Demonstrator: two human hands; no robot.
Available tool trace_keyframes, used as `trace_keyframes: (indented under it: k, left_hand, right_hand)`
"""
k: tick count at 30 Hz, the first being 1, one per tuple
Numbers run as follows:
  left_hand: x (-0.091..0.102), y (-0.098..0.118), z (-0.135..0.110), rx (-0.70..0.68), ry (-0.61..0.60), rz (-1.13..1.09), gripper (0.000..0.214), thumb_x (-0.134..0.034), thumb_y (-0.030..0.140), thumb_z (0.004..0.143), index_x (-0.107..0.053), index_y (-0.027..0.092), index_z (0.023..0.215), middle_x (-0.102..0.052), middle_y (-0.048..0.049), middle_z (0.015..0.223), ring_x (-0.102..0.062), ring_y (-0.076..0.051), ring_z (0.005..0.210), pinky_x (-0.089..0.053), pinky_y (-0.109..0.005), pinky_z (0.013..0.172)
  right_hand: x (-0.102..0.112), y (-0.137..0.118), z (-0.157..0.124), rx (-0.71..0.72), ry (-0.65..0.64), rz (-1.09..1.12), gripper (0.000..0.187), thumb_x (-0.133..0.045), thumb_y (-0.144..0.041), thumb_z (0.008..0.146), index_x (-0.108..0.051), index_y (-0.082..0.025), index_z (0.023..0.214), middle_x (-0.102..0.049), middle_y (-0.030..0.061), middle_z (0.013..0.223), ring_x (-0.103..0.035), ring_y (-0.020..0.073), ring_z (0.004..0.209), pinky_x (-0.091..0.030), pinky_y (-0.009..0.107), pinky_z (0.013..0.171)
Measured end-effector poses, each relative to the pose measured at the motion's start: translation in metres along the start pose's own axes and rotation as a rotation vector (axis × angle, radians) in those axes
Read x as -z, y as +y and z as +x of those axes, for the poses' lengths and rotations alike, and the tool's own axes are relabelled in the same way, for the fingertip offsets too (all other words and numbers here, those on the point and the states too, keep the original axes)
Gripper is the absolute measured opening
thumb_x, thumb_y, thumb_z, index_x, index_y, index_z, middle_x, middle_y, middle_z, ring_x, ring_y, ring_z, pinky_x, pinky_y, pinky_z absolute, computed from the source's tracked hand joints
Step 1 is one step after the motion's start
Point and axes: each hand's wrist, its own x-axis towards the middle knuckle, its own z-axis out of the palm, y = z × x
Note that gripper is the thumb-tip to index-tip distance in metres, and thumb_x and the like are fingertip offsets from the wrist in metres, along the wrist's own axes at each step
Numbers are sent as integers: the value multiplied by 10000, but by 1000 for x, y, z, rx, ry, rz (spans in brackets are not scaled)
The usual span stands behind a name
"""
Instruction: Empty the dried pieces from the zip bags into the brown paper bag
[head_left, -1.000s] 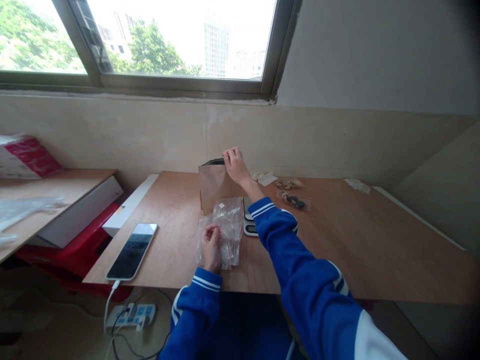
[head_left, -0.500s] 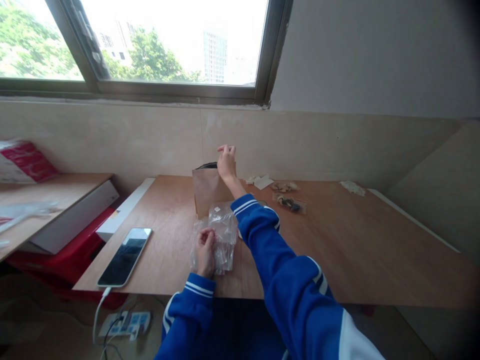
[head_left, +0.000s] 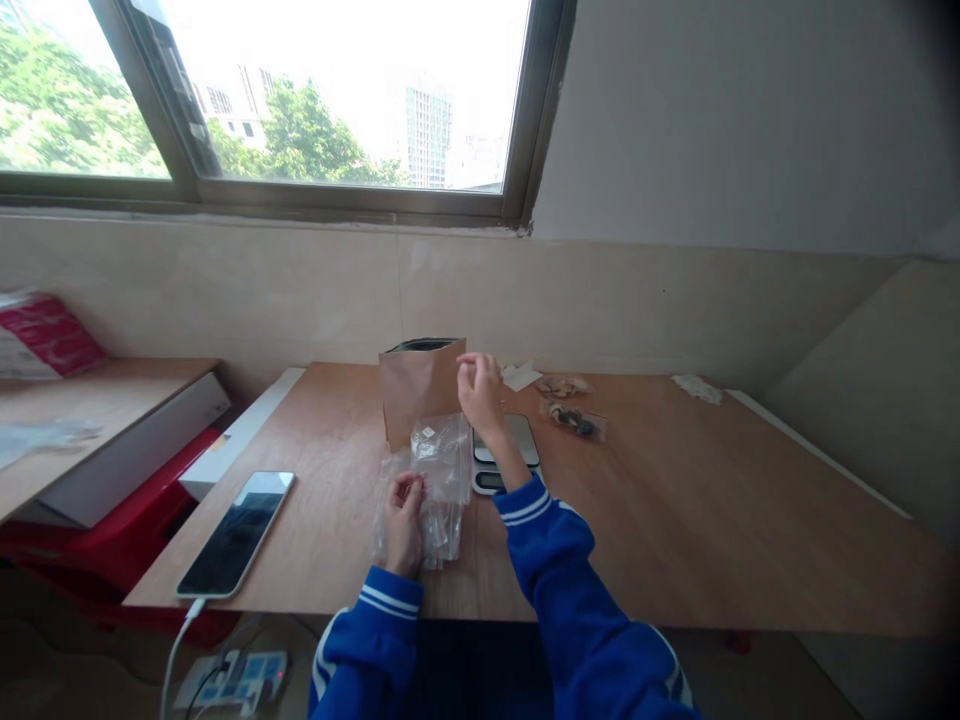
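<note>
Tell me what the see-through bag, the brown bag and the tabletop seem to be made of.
The see-through bag looks like thin, clear plastic, glossy with crinkled highlights. The brown bag looks like matte kraft paper; the dark lining at its mouth may be foil or plastic, but that's hard to tell. The tabletop looks like plywood or wood veneer, with a pale, faintly grained, low-sheen surface.

the small label [head_left: 427,432] on the plastic bag [head_left: 448,470] is unreadable
</note>
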Motion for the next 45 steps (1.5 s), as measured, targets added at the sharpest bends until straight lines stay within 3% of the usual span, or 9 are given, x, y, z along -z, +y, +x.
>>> trace_keyframes:
  k: [6,9,16,21,29,33,36,42,45]
  left_hand:
    - [-5,10,-15,-159,-125,188,316,-752,448,717,-625,173,806,-638,-13,722,-597,-155,710,-464,-264,702]
    - [-8,15,-24,-192,-211,251,290,-719,449,757,-640,181,834,-649,-26,733,-611,-164,701,-479,-271,686]
    - [-21,46,-50,-248,-413,329,203,-619,380,855,-650,182,885,-658,-69,850,-638,-199,794,-500,-306,734]
    - [-28,65,-56,-137,-358,338,418,-728,375,755,-629,210,1127,-658,-105,1108,-646,-208,850,-514,-307,739]
    - [-23,60,-32,-76,-264,467,333,-646,478,794,-629,180,943,-675,-25,688,-385,-70,373,-287,-201,389]
    - [-8,67,-16,-115,-233,530,353,-644,490,777,-629,181,948,-672,-38,681,-502,-124,457,-355,-219,443]
    - [10,66,-5,-156,-176,681,354,-605,479,800,-624,191,1005,-675,-53,717,-600,-190,586,-430,-262,522]
    - [23,58,-1,-501,-22,1087,471,-571,372,812,-575,122,1211,-627,-191,1124,-618,-320,961,-479,-487,854]
    - [12,55,-13,-664,-132,1265,492,-492,310,886,-496,187,1363,-468,-178,1415,-474,-340,1260,-369,-533,1022]
  right_hand:
    - [37,37,-91,-516,-367,437,431,-569,-608,803,-582,-201,944,-666,66,886,-621,230,828,-510,376,762]
    - [54,40,-110,-618,-310,575,495,-593,-696,739,-582,-214,853,-655,35,728,-600,194,610,-485,311,555]
    - [67,30,-104,-605,51,443,507,-456,-764,787,-496,-259,780,-439,-54,457,-408,157,334,-293,287,349]
    - [51,17,-114,-526,53,324,450,-442,-692,842,-583,-265,824,-539,1,544,-478,200,427,-356,329,424]
    - [30,20,-138,-512,-179,396,497,-406,-666,880,-612,-214,869,-445,-45,499,-413,146,416,-347,269,443]
    - [56,68,-126,-484,-21,204,478,-327,-598,927,-594,-202,914,-487,-22,571,-481,166,497,-410,278,498]
    - [88,127,-105,-339,210,-256,327,-395,-413,912,-608,-167,955,-614,139,953,-573,267,938,-470,393,817]
    - [124,217,-83,-345,-11,-776,527,-524,-211,807,-472,-107,1321,-406,237,1378,-433,335,1233,-374,449,967]
    - [126,235,-81,-354,-56,-883,478,-489,-255,865,-470,-143,1329,-462,216,1341,-469,332,1178,-379,443,922]
